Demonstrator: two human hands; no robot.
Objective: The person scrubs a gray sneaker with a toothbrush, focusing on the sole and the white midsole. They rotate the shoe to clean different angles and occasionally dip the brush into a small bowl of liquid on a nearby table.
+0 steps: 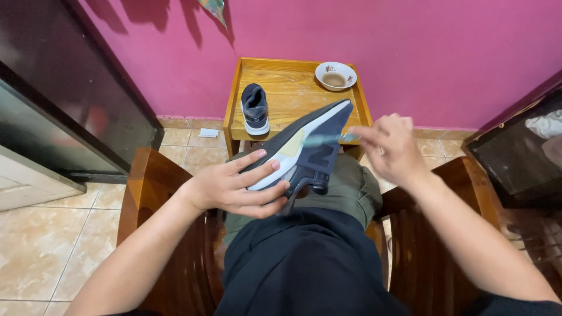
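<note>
Head view, looking down over the lap. Person seated in a brown slatted wooden chair (pixel 149 193), black top, olive trousers.

Left hand (pixel 234 187): grip clamped on the heel end of a dark navy sneaker with white-and-pale-yellow sole (pixel 307 146). Fingers wrap across the sole, thumb underneath. The shoe is tilted on its side above the lap, sole turned up and to the left, toe pointing away toward the bench. A dark lace hangs from it near the knee.

Right hand (pixel 392 146): fingers pinched together on the end of a thin pale-green handled tool (pixel 328 138), blurred; cannot tell its kind. The tool lies across the shoe's side, near the forefoot.

Beyond the knees, a small orange-brown wooden bench with raised rim (pixel 293 96) against a magenta wall (pixel 380 41). On it, left side, a second dark sneaker with white sole (pixel 255 109), upright, toe toward the person. At the far right corner, well apart from it, a white flowered ceramic bowl holding brown liquid (pixel 335 75).

Beige tiled floor (pixel 52 234) to the left.
</note>
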